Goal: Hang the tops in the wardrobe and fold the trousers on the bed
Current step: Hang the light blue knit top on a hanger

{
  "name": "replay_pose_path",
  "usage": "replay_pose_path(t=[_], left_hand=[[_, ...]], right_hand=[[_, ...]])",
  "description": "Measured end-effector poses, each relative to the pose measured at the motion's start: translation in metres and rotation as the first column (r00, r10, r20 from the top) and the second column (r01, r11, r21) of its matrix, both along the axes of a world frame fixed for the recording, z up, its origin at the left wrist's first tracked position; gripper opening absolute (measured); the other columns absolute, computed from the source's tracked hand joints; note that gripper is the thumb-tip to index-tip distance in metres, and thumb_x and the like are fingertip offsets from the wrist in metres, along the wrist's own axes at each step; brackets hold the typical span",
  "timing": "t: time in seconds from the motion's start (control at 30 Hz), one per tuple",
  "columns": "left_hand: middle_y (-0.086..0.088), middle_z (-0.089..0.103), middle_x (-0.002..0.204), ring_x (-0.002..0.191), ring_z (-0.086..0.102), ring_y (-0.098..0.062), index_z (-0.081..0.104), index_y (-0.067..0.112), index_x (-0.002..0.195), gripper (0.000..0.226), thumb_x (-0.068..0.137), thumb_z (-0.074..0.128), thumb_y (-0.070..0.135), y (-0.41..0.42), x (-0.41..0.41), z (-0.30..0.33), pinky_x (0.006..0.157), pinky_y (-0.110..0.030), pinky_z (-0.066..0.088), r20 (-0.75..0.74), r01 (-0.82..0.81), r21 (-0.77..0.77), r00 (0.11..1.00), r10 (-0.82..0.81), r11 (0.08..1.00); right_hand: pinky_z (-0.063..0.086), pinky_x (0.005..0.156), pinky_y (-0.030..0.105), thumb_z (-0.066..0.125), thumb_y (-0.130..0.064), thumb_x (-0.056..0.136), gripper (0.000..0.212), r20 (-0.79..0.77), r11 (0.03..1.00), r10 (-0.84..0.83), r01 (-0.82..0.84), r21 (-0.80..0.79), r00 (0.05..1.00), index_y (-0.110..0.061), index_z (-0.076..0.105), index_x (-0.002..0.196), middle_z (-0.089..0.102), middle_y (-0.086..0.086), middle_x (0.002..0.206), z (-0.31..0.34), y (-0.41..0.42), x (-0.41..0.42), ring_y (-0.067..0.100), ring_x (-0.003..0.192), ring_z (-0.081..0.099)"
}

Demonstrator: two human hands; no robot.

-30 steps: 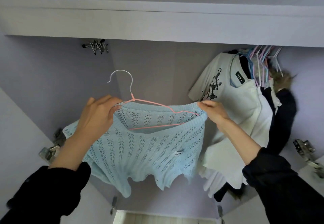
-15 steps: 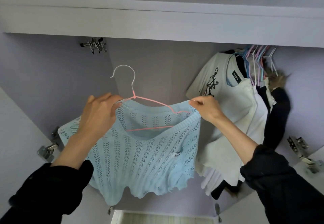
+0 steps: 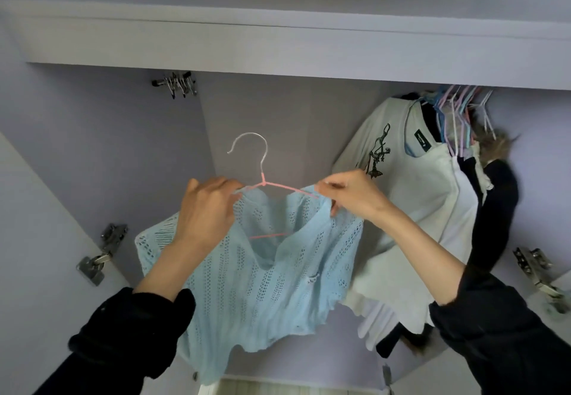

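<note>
Fingers first: the left hand (image 3: 205, 209) has its fingers curled round the left shoulder of the light blue knit top (image 3: 262, 274), gripping the fabric right where the hanger arm goes in, and the right hand (image 3: 349, 197) pinches the right side of the neckline between thumb and fingertips. The top sits on a pink wire hanger (image 3: 262, 184) with a pale metal hook pointing up, held in mid air in front of the open wardrobe, not touching anything else. Both arms come up from the near corners in black sleeves (image 3: 129, 336). Further out, the wardrobe (image 3: 278, 122) is a pale lilac inside, with a white top panel across the upper part of the view. To the right hangs a bunch of clothes, a white printed t-shirt (image 3: 398, 159) in front and darker stuff behind, on pastel hangers (image 3: 457, 107). Metal door hinges (image 3: 99, 255) show low on both sides, and a clump of metal clips (image 3: 177, 84) hangs far up on the left.
</note>
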State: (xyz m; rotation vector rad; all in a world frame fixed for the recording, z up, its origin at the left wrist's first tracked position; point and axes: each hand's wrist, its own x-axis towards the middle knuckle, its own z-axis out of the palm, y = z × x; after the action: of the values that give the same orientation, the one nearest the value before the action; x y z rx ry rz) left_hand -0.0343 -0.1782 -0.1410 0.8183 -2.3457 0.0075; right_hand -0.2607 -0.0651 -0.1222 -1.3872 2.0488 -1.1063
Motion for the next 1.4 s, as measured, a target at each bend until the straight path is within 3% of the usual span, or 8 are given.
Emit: replay_pose_path(t=[0.13,0.27,0.37,0.53,0.77,0.93,1.13,1.4], left_hand=[[-0.006,0.072,0.086,0.078,0.065,-0.026,0.072,0.006,0.091,0.012,0.086,0.062,0.002,-0.005,0.003,0.0,0.072,-0.027,0.022,-0.146,-0.013,0.125,0.989,0.031,0.992],[-0.007,0.072,0.085,0.072,0.065,-0.027,0.073,0.004,0.091,0.012,0.086,0.062,0.001,-0.005,0.0,0.004,0.079,-0.034,0.033,-0.215,0.033,0.162,0.977,0.003,0.986],[-0.007,0.071,0.075,0.054,0.053,-0.014,0.074,0.005,0.09,0.011,0.085,0.065,0.002,-0.005,0.001,0.009,0.076,-0.043,0.043,-0.27,0.069,0.178,0.963,-0.018,0.982],[-0.008,0.072,0.074,0.064,0.059,-0.022,0.076,0.015,0.095,0.013,0.085,0.067,0.014,-0.012,0.01,0.012,0.082,-0.037,0.038,-0.196,0.018,0.174,0.981,0.016,0.985],[-0.008,0.073,0.095,0.081,0.066,-0.031,0.074,0.014,0.101,0.018,0.09,0.062,0.021,-0.032,0.036,0.021,0.087,-0.041,0.048,-0.231,-0.128,0.249,0.955,0.187,0.96],[0.001,0.072,0.088,0.085,0.064,-0.022,0.075,0.021,0.095,0.013,0.086,0.066,0.021,-0.014,0.016,0.011,0.081,-0.03,0.025,-0.079,-0.002,0.122,0.997,0.011,0.993],[-0.001,0.053,0.048,0.055,0.056,-0.031,0.074,0.01,0.079,0.013,0.086,0.067,0.019,-0.013,0.009,0.001,0.074,-0.035,0.029,-0.022,0.047,0.154,0.999,-0.044,0.987],[-0.013,0.06,0.048,0.042,0.042,-0.024,0.076,0.007,0.09,0.012,0.085,0.067,0.013,-0.022,0.01,-0.003,0.065,-0.028,0.036,-0.23,0.006,0.22,0.972,0.046,0.976]], right_hand=[[0.04,0.048,0.009,0.048,-0.015,0.097,0.016,0.147,0.981,0.089,-0.112,0.155,0.985,-0.024,0.058,0.105,0.068,-0.007,0.072,-0.009,0.007,-0.005,0.001,0.061,0.066],[0.043,0.065,0.024,0.055,-0.014,0.09,0.033,-0.369,0.978,0.121,-0.046,0.205,0.922,-0.036,0.056,0.065,0.051,-0.014,0.052,-0.014,0.009,-0.009,0.01,0.059,0.05],[0.037,0.085,0.034,0.061,-0.032,0.088,0.01,-0.616,0.991,0.09,-0.01,0.131,0.782,-0.025,0.066,0.085,0.045,-0.011,0.084,-0.012,0.008,-0.005,0.01,0.087,0.038],[0.041,0.065,0.037,0.05,-0.022,0.097,0.016,-0.504,0.998,0.036,-0.054,-0.02,0.863,-0.011,0.055,0.086,0.049,-0.001,0.081,-0.013,0.009,0.001,0.021,0.069,0.049],[0.036,0.066,0.033,0.048,-0.015,0.096,0.011,-0.5,0.998,-0.038,0.005,-0.068,0.865,-0.01,0.056,0.091,0.051,0.0,0.087,-0.023,0.024,-0.018,0.02,0.076,0.052],[0.033,0.061,0.009,0.054,-0.012,0.093,0.008,-0.417,0.986,-0.081,0.011,-0.167,0.905,-0.009,0.057,0.086,0.049,-0.004,0.077,-0.022,0.026,-0.021,0.005,0.064,0.044],[0.036,0.06,0.013,0.062,-0.013,0.089,0.009,-0.273,0.978,-0.055,-0.004,-0.209,0.96,-0.017,0.063,0.081,0.055,-0.008,0.071,-0.02,0.03,-0.028,0.01,0.061,0.048],[0.041,0.07,0.01,0.069,-0.009,0.083,0.007,-0.179,0.988,-0.079,0.054,-0.142,0.981,-0.006,0.075,0.086,0.066,-0.004,0.076,-0.033,0.038,-0.046,0.005,0.071,0.057]])
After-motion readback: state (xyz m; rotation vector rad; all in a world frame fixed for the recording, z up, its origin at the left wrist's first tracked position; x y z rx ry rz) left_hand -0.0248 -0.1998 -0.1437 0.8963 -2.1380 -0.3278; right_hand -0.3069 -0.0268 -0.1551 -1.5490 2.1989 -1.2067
